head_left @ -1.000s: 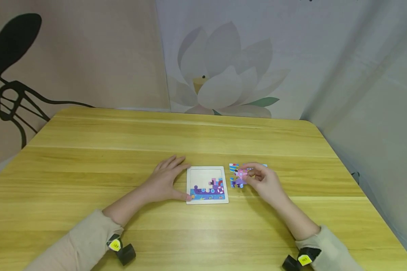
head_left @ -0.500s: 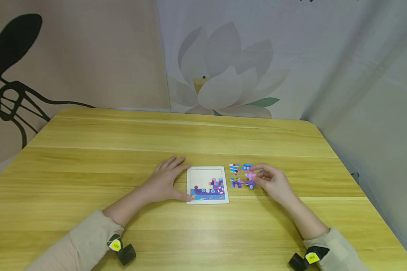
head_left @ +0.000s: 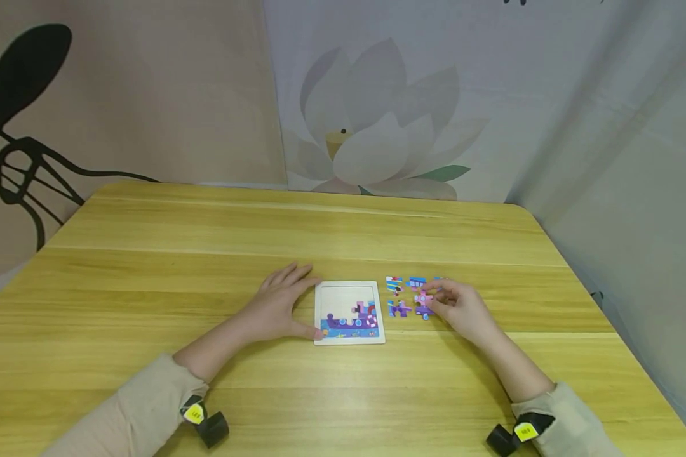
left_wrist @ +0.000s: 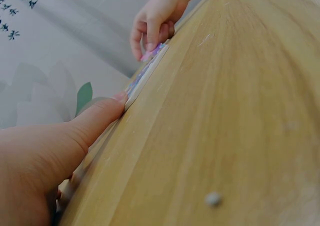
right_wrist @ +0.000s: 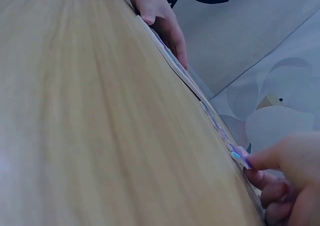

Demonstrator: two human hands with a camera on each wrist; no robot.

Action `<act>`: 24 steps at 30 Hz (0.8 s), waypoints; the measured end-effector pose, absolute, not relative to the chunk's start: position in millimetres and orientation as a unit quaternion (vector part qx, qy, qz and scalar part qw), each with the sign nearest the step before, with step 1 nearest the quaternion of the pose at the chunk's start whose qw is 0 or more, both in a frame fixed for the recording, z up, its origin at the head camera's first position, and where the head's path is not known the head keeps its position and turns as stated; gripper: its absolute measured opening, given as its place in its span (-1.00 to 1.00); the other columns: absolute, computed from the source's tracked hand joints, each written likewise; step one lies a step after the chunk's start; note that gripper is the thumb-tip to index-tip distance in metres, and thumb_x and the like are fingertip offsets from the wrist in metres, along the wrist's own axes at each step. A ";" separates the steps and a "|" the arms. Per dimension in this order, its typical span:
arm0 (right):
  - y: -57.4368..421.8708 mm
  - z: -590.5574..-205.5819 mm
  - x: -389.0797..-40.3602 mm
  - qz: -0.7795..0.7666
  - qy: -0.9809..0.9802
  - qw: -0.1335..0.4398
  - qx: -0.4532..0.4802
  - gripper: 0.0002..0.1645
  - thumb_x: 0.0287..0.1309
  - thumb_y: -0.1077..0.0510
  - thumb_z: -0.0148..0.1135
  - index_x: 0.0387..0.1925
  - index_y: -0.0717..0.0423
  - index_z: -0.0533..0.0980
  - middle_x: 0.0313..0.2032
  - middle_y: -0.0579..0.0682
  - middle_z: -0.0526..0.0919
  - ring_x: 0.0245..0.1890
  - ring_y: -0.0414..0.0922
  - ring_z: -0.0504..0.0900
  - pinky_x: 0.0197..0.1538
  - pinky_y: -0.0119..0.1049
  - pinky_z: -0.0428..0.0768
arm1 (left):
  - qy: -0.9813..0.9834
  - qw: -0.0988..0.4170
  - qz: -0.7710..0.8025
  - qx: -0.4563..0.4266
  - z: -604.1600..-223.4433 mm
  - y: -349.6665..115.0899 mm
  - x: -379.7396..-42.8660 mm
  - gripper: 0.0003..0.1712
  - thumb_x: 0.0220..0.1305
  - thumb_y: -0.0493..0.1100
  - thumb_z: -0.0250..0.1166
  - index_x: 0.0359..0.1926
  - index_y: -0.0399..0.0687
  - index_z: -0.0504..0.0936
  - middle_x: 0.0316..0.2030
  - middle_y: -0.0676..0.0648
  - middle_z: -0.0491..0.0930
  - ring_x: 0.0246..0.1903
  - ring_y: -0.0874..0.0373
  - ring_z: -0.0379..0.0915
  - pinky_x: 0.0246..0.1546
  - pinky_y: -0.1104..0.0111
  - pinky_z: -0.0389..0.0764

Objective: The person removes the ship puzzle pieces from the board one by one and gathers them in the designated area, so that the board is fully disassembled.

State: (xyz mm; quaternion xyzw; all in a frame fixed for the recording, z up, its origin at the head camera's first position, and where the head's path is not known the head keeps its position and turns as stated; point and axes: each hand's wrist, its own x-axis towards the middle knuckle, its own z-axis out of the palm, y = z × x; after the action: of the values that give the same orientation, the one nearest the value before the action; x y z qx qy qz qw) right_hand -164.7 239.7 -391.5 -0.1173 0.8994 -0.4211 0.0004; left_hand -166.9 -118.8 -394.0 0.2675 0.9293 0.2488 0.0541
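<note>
A small square jigsaw tray (head_left: 350, 341) lies mid-table, its lower part filled with joined purple and blue pieces showing a boat on water. Beside its left edge my left hand (head_left: 277, 306) is spread, thumb on the near corner and fingertips by the far one. To the right of the tray, my right hand (head_left: 463, 311) pinches a pink puzzle piece (head_left: 420, 298) between thumb and forefinger, close over the loose pieces. A purple piece (head_left: 423, 311) with a round blue window lies just below it, partly covered by the fingers.
More loose pieces lie right of the tray: a striped one (head_left: 394, 282), a blue one (head_left: 416, 282) and a purple one (head_left: 399, 309). Another shows partly behind the right fingers. The wooden table (head_left: 263, 400) meets a printed curtain (head_left: 206, 95) at the back.
From one second ago, my right hand has moved a little to the right with the pink piece, uncovering the blue and purple loose pieces. My left hand and the tray have stayed put.
</note>
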 end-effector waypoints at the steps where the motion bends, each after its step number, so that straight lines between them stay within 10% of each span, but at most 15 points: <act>1: 239.6 -391.9 -164.8 -0.413 0.903 -0.001 -0.121 -0.71 0.11 0.39 0.28 -0.10 0.18 0.60 -0.43 -0.01 0.58 -0.42 -0.11 0.51 -0.39 -0.36 0.51 | 0.929 0.054 0.250 0.267 -394.0 -118.7 -166.8 0.28 -0.27 0.54 0.35 0.41 -0.05 0.25 0.46 -0.20 -0.05 0.42 -0.23 -0.32 0.30 -0.20 -0.26; 24: 237.2 -389.8 -164.2 -0.320 0.931 -0.019 -0.172 -0.81 0.17 0.25 0.30 -0.16 0.16 0.66 -0.57 -0.15 0.47 -0.55 -0.17 0.39 -0.55 -0.38 0.38 | 0.928 0.050 0.254 0.269 -397.5 -119.1 -167.8 0.28 -0.26 0.54 0.35 0.41 -0.06 0.25 0.46 -0.20 -0.05 0.42 -0.23 -0.33 0.30 -0.19 -0.27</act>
State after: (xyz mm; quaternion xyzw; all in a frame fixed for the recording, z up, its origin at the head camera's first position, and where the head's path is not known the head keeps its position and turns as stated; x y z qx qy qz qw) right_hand -164.2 237.2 -389.8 -0.1723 0.9314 -0.3200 -0.0195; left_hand -167.8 -119.1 -397.5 0.2689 0.9277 0.2539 0.0502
